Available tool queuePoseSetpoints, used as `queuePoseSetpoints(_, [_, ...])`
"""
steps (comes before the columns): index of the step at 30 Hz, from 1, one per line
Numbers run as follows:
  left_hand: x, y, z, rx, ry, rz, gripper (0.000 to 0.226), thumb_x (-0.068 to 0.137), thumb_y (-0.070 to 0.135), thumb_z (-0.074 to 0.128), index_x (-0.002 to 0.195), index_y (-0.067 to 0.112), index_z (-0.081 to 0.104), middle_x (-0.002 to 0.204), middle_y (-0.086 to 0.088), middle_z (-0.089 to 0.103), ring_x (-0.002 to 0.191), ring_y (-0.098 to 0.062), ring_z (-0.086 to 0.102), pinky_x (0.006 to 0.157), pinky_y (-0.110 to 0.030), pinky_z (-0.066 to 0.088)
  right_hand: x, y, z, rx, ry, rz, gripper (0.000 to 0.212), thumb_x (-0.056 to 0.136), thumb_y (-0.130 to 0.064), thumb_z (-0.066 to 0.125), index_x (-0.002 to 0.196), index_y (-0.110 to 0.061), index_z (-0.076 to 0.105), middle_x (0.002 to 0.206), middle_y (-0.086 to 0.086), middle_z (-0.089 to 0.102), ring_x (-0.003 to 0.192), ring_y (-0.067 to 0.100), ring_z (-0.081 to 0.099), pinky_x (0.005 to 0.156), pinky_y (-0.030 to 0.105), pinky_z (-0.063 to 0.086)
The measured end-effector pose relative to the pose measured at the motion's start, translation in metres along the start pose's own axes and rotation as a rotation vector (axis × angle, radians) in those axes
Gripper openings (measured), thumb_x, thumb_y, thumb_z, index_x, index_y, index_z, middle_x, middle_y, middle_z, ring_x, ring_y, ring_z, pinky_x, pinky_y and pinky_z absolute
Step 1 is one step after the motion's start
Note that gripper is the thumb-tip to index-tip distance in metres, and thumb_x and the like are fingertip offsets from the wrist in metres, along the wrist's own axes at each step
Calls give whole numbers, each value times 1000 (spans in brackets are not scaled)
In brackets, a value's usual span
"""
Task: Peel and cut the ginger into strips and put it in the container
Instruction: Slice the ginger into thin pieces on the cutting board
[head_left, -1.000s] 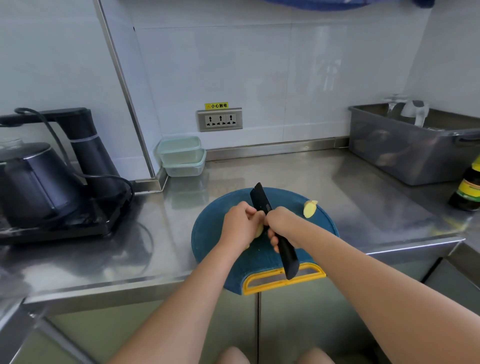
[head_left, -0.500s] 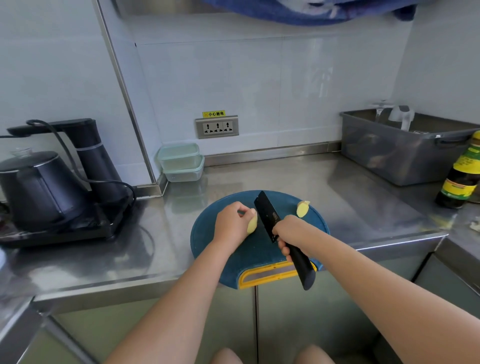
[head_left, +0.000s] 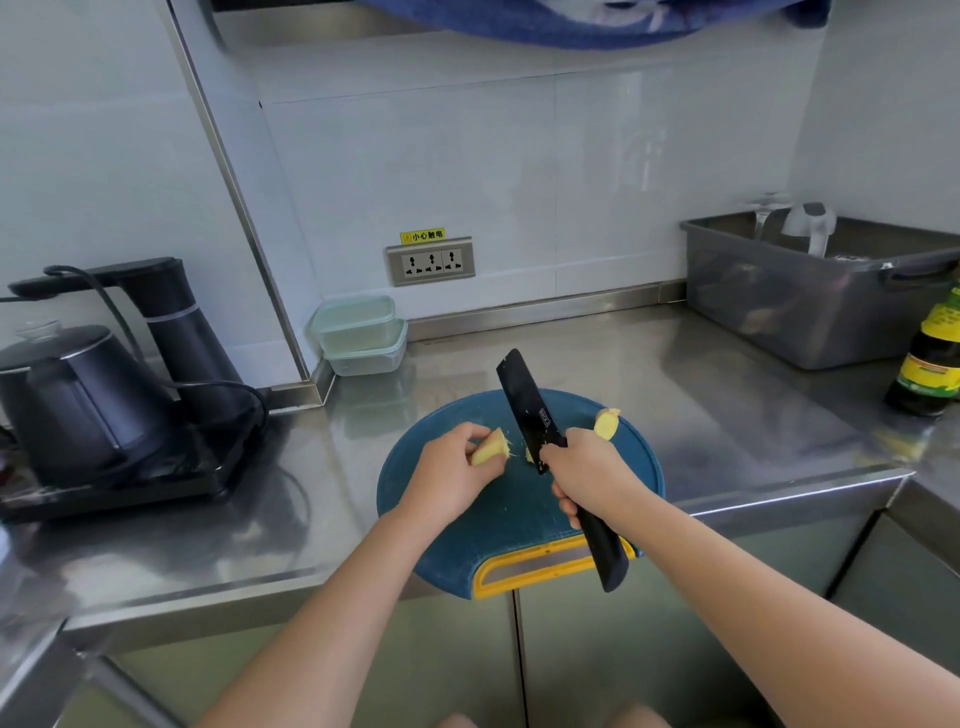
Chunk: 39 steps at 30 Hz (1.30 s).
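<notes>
The left hand (head_left: 451, 470) holds a ginger piece (head_left: 488, 449) just over the blue cutting board (head_left: 498, 525), with its fingers curled round it. The ginger lies slanted, and its cut end points right and a bit up, toward the knife (head_left: 529, 410). The right hand (head_left: 589, 473) grips the black handle tight. The blade points away and a little left, between the held ginger and another ginger chunk (head_left: 607, 422) on the board. Two stacked containers (head_left: 358, 332) sit back by the wall, and a black kettle (head_left: 72, 400) stands off to the left.

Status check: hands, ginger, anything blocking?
Left hand grips a ginger piece over the cutting board. Right hand holds the knife, blade just right of it. Second ginger chunk beyond the right hand. Nothing blocking.
</notes>
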<state>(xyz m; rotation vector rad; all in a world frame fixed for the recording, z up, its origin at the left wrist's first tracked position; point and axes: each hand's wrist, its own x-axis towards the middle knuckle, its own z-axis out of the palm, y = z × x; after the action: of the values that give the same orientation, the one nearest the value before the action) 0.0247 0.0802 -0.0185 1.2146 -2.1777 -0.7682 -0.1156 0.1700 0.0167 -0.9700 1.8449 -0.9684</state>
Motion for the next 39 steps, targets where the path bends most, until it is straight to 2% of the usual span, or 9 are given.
queuePoseSetpoints(1, [-1,0,0,-1,33,1,36,87,33,65,121,22,57,105,10,62,85,2,54,68,-9,38,1,0,2,-28,11,-26,12,98,-18,40,102,-10,47,61,7,47,41,14,41,39,21,41])
queuePoseSetpoints(3, [-2,-1,1,3,76,19,32,87,33,65,117,22,60,104,10,60,84,2,53,66,-8,37,2,2,5,-73,26,-53,15,99,-20,40,109,-11,47,64,7,48,41,13,43,39,22,42])
queuePoseSetpoints(7, [-4,-4,6,-12,97,51,28,86,31,66,113,24,63,104,4,61,89,-4,56,71,-11,40,0,6,11,-135,44,-76,18,99,-20,39,110,-9,48,66,8,51,40,13,45,38,22,41])
queuePoseSetpoints(11, [-6,-4,9,-27,94,73,27,85,30,67,111,24,62,104,4,59,89,-3,56,72,-9,41,-5,11,16,-200,66,-140,18,100,-21,38,108,-10,50,74,7,53,44,13,49,36,20,39])
queuePoseSetpoints(20, [-8,2,11,7,90,61,35,88,30,64,121,21,54,111,2,50,96,-5,52,78,-13,37,-14,8,26,-232,111,-177,14,101,-21,36,101,-12,46,78,7,53,52,15,52,43,26,47])
queuePoseSetpoints(27, [-12,4,10,21,103,84,35,91,28,59,125,28,49,110,2,46,95,-5,47,72,-6,30,-16,6,32,-192,121,-184,10,101,-19,38,106,-13,44,72,1,49,50,9,49,36,17,36])
queuePoseSetpoints(32, [-11,5,10,34,84,73,34,92,28,58,124,26,47,113,3,44,97,-4,45,77,-11,32,-17,6,31,-232,131,-191,7,101,-19,38,104,-16,42,74,1,51,51,8,50,40,19,39])
queuePoseSetpoints(36, [-11,6,10,45,73,69,30,96,23,52,124,24,45,116,1,42,94,-5,44,68,-5,31,-17,7,33,-238,137,-201,6,102,-18,38,104,-16,42,75,1,52,52,8,50,42,18,40])
queuePoseSetpoints(39, [-12,6,11,35,85,61,29,96,21,50,124,24,45,116,0,42,96,-6,45,68,-6,32,-18,8,34,-243,146,-194,7,102,-19,37,106,-16,42,75,0,52,53,7,51,41,18,39])
